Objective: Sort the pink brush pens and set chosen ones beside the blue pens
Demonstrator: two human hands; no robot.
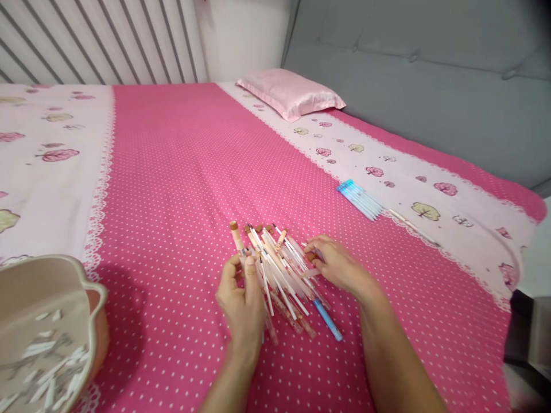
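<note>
A loose pile of pens and thin white refills point(282, 275) lies on the pink dotted bedspread between my hands. My left hand point(241, 298) is closed around a peach pen point(236, 235) with a brown end, which sticks up above the fingers at the pile's left side. At the right side of the pile, my right hand point(340, 264) has its fingers pinched on a pen with a brown end point(310, 257); the fingers partly hide it. A blue pen point(328, 321) pokes out of the pile toward me.
To the right, several light-blue pens point(361, 199) lie in a row, with a slim white pen point(413, 226) beside them. A beige basin point(97, 292) at lower left holds many small white pieces. Farther back are a pink pillow point(293, 92) and a grey headboard point(422, 86).
</note>
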